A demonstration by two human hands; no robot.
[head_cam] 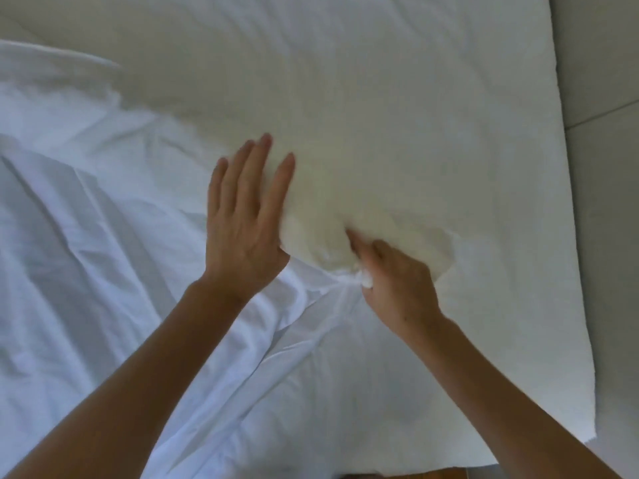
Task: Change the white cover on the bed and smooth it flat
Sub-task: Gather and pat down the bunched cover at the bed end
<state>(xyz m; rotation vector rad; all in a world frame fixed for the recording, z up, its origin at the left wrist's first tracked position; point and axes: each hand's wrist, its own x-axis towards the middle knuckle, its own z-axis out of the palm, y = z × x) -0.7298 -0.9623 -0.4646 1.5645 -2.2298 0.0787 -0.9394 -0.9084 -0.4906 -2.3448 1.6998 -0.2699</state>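
Pressing flat, fingers spread, with the left hand (247,229) against the cream duvet (380,115); pinching bunched white cover (103,271) fabric with the right hand (397,288).

Soft, even daylight fills my view, fairly bright, with no glare. Faint grey shadows sit in the folds of the white cover (86,254). My right hand (397,285) is smeared by motion blur; my left hand (245,219) is slightly soft. The edges bow from wide-angle distortion.
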